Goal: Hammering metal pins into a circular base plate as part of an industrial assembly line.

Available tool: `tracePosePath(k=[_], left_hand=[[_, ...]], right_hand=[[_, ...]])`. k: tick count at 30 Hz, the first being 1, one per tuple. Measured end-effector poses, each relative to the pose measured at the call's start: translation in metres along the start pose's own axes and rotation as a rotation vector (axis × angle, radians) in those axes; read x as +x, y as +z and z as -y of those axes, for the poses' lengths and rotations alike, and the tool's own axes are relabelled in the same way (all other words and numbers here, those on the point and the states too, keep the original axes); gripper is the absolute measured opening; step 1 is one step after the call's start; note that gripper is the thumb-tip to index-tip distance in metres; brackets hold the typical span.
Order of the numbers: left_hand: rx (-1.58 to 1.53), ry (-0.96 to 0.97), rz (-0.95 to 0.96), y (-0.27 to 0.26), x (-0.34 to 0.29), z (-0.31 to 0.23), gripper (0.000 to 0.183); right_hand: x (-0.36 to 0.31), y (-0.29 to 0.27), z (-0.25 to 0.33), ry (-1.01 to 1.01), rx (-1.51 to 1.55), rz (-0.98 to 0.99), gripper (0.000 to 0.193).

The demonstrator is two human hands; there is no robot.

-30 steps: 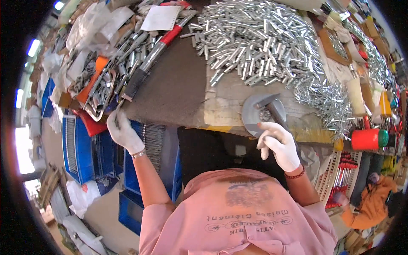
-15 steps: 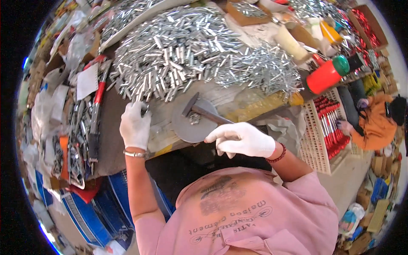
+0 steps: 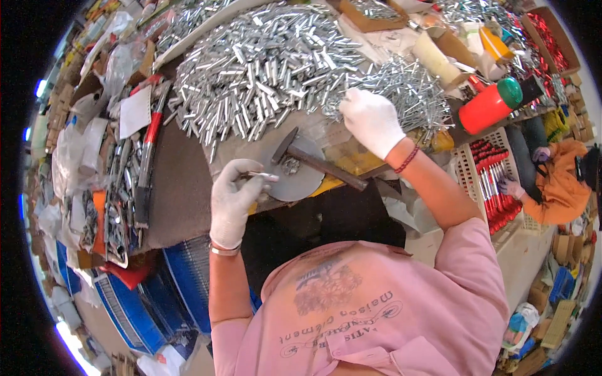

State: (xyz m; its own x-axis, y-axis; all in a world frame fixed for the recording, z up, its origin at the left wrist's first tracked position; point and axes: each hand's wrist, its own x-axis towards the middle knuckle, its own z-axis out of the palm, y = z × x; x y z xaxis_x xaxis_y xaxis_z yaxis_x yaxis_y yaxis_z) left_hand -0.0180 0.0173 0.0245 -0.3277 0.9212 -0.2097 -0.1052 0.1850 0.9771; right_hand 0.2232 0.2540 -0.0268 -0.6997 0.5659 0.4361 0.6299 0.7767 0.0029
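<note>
Left hand [image 3: 231, 203], gloved: one short silver piece [image 3: 268, 177] is pinched between thumb and fingertips, its long axis running roughly from 9 to 3 o'clock, with the free end pointed toward 3. By this free end the left rim of a grey disc [image 3: 304, 183] is overlapped in view; whether contact is made is not shown.

Right hand [image 3: 371, 122], gloved: placed at about 2 o'clock from the left, against the near-left edge of a pile of thin silver pins [image 3: 411, 94]. The silver piece lies between 7 and 8 o'clock from the right fingers, well apart, so the left hand is plainly the nearer. The right fingers are seen curled, tips turned away from view; whether a pin is gripped cannot be made out.

Pose: the left forearm is directed toward 12 o'clock, palm side turned inward. The right forearm is extended toward 10 to 11 o'clock, back of the hand uppermost.

Between and below the hands, a hammer [image 3: 323, 165] is laid across the disc, head toward 10 o'clock, handle toward 4. Above the left hand, at 12 to 1 o'clock, a heap of thicker silver rods [image 3: 263, 72] is spread.
</note>
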Motion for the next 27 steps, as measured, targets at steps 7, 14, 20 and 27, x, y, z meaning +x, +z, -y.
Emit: tracePosePath(k=[7, 14, 20, 27], left_hand=[[0.279, 0.195, -0.051, 0.005, -0.011, 0.036, 0.013], [0.6, 0.439, -0.112, 0.011, -0.012, 0.028, 0.016], [0.803, 0.501, -0.073, 0.007, -0.006, 0.025, 0.013], [0.841, 0.522, -0.021, 0.001, -0.006, 0.023, 0.015]], right_hand=[[-0.013, -0.043, 0.05, 0.28, 0.815, 0.005, 0.023], [-0.033, -0.06, 0.1, 0.198, 0.978, 0.156, 0.015], [-0.034, -0.064, 0.087, -0.144, 0.478, 0.216, 0.007], [-0.031, -0.071, 0.098, -0.225, 0.271, 0.182, 0.002]])
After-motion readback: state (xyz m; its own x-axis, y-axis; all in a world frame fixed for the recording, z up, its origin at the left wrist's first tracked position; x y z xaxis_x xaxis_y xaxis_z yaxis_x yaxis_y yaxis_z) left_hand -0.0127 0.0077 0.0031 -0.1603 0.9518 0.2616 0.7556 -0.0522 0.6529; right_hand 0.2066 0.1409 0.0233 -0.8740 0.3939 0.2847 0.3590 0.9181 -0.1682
